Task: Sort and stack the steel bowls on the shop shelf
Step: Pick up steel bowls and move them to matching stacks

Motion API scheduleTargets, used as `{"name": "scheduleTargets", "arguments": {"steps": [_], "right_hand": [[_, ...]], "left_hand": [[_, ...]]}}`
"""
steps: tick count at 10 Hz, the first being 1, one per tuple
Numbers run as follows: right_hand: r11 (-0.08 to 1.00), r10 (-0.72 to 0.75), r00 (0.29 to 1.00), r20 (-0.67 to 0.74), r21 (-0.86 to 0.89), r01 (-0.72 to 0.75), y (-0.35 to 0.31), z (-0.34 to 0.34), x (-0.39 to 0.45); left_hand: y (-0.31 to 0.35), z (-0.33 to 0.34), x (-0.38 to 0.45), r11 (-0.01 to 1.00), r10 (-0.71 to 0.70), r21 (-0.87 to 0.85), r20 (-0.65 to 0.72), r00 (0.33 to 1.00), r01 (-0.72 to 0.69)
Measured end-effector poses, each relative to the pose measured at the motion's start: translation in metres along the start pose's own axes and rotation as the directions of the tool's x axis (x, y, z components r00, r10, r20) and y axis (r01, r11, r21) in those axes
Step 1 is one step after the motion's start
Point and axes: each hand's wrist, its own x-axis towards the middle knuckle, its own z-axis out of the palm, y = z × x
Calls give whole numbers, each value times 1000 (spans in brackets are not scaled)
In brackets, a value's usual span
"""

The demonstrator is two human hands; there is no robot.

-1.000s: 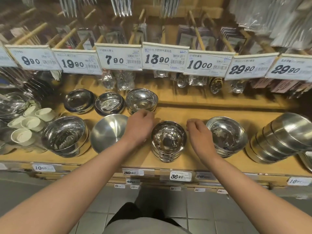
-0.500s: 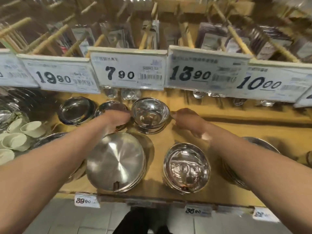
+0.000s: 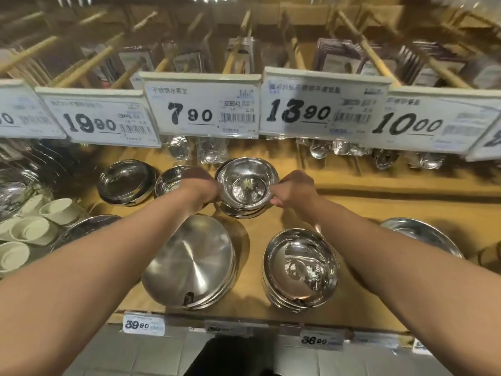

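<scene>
Two stacks stand nearest on the shelf (image 3: 352, 221): shallow steel plates (image 3: 189, 263) at the front edge, left of centre, and a stack of steel bowls (image 3: 301, 270) just to their right. Left of these, cream cups (image 3: 32, 229) cluster by the shelf's end. Farther back, both arms reach to a small stack of bowls (image 3: 247, 185) on the raised rear step. The left hand (image 3: 202, 185) grasps its left rim, though blur hides the fingers; the right hand (image 3: 294, 189) pinches its right rim. Left of this stack sit a partly hidden bowl (image 3: 169, 179) and a wider bowl (image 3: 124, 181). Price cards (image 3: 202, 109) hang beyond, over packed cutlery (image 3: 211, 151).

Step in hand, as judged: taking hold of the rear stack, whole or top bowl only, which cannot be told. The next move calls for an even two-sided lift, clearing the price cards, then setting it onto bowls of matching width.
</scene>
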Motion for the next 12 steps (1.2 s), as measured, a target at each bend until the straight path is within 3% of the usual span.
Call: {"name": "scheduleTargets", "arguments": {"steps": [1, 2, 3, 5, 6, 7, 9, 10, 12], "right_hand": [[999, 29, 999, -24, -19, -29, -4, -2, -2], [991, -35, 991, -132, -132, 17, -3, -11, 1], [993, -35, 985, -167, -118, 15, 6, -28, 2], [995, 36, 981, -192, -88, -54, 20, -57, -14], [995, 76, 985, -152, -49, -84, 23, -69, -27], [991, 101, 987, -126, 105, -88, 23, -82, -42], [982, 99, 973, -207, 178, -63, 22, -101, -71], [969, 107, 976, -190, 241, -59, 26, -106, -83], [955, 103, 983, -155, 293, -54, 35, -109, -101]], "left_hand": [[-5, 2, 3, 999, -20, -36, 38, 999, 22], [-8, 1, 8, 999, -12, -46, 113, 994, 18], [-10, 3, 15, 1000, 3, -16, 99, 995, -2], [-14, 11, 28, 980, 25, 193, 79, 997, -40], [-15, 12, 31, 977, -36, 211, 124, 992, 9], [-9, 8, 29, 982, -94, 182, 191, 977, 59], [3, -7, 19, 987, -50, 161, 116, 992, 30], [11, -16, 7, 998, -65, 31, 130, 989, 62], [20, -44, -18, 994, -112, 19, 210, 971, 111]]}}
